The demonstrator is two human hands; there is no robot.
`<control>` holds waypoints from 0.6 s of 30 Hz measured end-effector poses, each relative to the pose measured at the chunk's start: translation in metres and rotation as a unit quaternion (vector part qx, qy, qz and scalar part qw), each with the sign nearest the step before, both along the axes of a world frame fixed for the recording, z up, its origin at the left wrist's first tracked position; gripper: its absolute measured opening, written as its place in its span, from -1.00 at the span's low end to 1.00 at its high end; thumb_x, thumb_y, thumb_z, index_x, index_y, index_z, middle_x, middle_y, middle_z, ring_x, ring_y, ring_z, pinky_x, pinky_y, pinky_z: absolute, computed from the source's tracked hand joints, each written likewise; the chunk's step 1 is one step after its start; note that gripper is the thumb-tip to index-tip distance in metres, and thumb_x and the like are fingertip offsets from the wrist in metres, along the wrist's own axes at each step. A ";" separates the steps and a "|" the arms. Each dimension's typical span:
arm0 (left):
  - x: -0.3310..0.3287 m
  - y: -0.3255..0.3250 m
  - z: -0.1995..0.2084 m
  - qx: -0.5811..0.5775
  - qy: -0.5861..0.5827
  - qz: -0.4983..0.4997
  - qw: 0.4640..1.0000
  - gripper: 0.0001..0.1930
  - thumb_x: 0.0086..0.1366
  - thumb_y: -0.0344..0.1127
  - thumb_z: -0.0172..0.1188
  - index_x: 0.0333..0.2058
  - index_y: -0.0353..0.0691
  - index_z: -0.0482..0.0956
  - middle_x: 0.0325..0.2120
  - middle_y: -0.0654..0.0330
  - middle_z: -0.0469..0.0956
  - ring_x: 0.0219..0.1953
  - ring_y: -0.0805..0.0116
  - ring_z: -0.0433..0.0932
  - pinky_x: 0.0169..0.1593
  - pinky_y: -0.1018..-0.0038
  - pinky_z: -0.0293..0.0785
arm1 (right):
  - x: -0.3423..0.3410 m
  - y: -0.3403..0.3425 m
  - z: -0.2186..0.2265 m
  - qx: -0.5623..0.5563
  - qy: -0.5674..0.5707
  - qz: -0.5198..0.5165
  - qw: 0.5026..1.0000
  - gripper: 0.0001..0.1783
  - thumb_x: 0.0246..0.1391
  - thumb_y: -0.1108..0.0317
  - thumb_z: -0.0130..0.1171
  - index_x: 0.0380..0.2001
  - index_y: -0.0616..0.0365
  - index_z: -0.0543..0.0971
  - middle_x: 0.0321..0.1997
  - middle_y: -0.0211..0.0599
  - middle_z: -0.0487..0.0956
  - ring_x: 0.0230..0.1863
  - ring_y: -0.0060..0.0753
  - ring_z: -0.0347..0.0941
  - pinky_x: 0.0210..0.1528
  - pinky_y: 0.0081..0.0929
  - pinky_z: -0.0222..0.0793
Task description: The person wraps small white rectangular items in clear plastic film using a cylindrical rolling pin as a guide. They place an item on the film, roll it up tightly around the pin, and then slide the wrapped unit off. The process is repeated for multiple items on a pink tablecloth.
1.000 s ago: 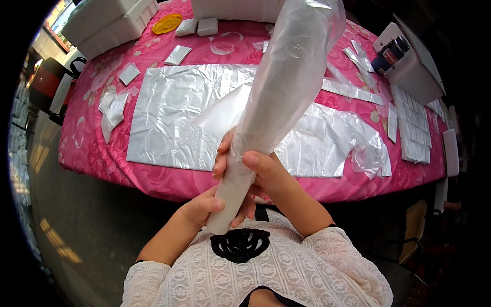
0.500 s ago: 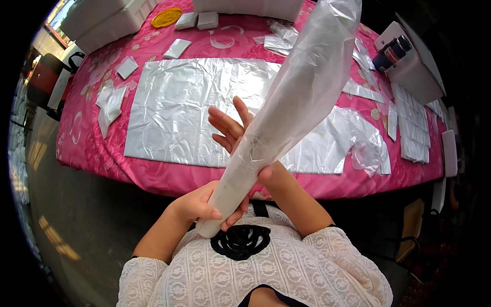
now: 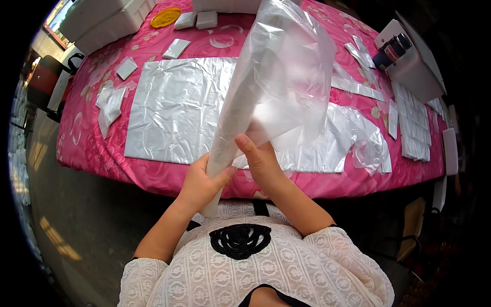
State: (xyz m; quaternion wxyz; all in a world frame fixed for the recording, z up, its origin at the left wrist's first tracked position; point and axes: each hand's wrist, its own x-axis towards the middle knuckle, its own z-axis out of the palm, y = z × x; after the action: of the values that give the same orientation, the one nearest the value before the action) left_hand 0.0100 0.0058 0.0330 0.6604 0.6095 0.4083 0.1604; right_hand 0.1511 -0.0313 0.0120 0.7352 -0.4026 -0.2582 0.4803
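Note:
A long white tube (image 3: 209, 209), wrapped in clear plastic film (image 3: 302, 77), slants up from my waist over the table. My left hand (image 3: 198, 183) is closed round its lower part, thumb across the front. Beside the tube is my right hand (image 3: 262, 162), its thumb stretched up and apart from the fingers. Those fingers lie behind the loose film and show only as a blur. Above my hands the film spreads wide to the right of the tube. Beneath it, a large silvery plastic sheet (image 3: 174, 112) lies flat on the table.
The pink flowered tablecloth (image 3: 97, 166) covers the table. White foam boxes (image 3: 110, 25), a yellow round lid (image 3: 165, 17) and small folded packets (image 3: 176, 48) stand or lie towards the back and left. At right are a dark flask (image 3: 393, 52) and stacked folded plastic (image 3: 411, 123).
The tube has swung more upright and leftward. My left hand has moved up along it. My right hand's fingers have gone behind the film, which has fanned out to the right.

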 end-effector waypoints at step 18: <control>-0.015 0.013 0.000 -0.208 -0.160 0.001 0.965 -0.67 0.06 -0.19 0.23 -0.32 -0.33 0.43 -0.56 0.23 0.46 -0.58 0.47 0.45 -0.49 0.55 0.43 | 0.043 -0.015 -0.034 -0.116 -0.047 0.021 0.992 -0.76 -0.15 0.45 0.29 -0.34 0.23 0.52 -0.53 -0.50 0.41 -0.49 -0.68 0.29 -0.44 -0.72 0.21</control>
State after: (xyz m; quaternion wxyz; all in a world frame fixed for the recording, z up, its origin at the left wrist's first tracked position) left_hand -0.0055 0.0184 0.0330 0.8293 0.4242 0.3226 0.1681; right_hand 0.1943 -0.0465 -0.0218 0.6609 -0.5016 -0.2432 0.5025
